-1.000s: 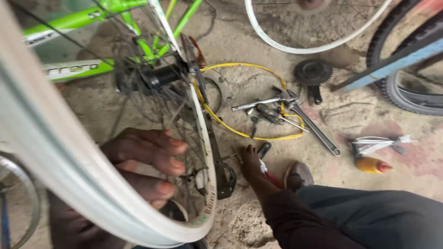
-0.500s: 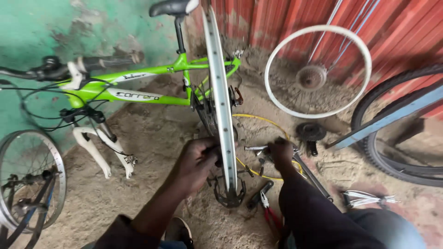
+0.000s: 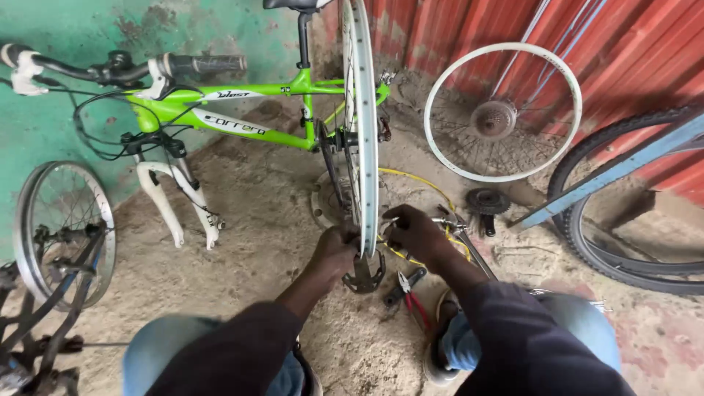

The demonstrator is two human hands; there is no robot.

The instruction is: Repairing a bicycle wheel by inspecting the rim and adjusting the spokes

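A white-rimmed rear wheel (image 3: 362,110) stands upright in the green bicycle frame (image 3: 242,117), which rests on the sandy ground. My left hand (image 3: 336,249) grips the bottom of that rim from the left. My right hand (image 3: 412,231) is closed on the rim's lower right side, close to the yellow cable (image 3: 422,187). Below the rim a dark crank piece (image 3: 363,277) lies on the ground. My knees in blue trousers frame the bottom of the view.
Red-handled pliers (image 3: 411,293) lie by my right foot. A loose white wheel (image 3: 502,110) leans on the red corrugated wall, a cog set (image 3: 482,202) below it. A black tyre with blue frame (image 3: 623,205) is at right. Another spoked wheel (image 3: 62,231) stands at left.
The view has pulled back from a close look at the rim and spokes, showing the whole bicycle. Both hands have come together at the bottom of the rim.
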